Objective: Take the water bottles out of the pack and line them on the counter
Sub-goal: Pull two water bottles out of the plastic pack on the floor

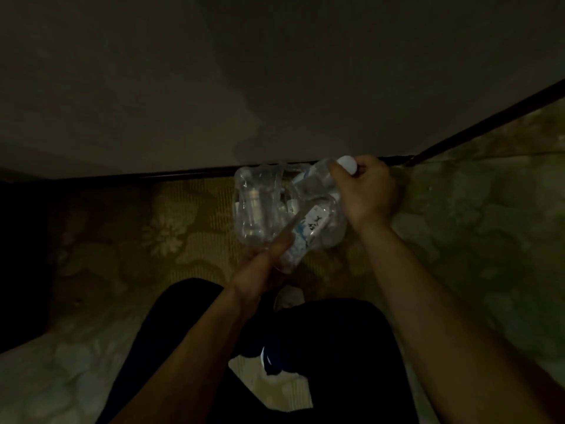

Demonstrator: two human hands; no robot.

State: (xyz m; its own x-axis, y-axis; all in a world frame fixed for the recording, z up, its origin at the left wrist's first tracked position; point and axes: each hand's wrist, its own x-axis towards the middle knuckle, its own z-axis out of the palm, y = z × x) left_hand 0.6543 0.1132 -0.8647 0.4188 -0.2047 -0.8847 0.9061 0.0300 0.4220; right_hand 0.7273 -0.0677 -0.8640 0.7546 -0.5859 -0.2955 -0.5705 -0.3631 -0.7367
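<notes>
A clear plastic pack (260,206) of water bottles lies on the patterned floor by the wall, dimly lit. My right hand (365,191) is closed around the white-capped top of a bottle (318,185) at the pack's right end. My left hand (263,267) grips the near edge of the pack, over a bottle with a white and blue label (308,231). Another clear bottle shows through the wrap on the left side. How many bottles are inside is hard to tell in the dark.
A plain wall (275,87) with a dark baseboard (183,174) rises just behind the pack. My dark-trousered legs (305,347) fill the bottom centre. Floral patterned flooring (137,240) spreads left and right; a dark shape stands at far left.
</notes>
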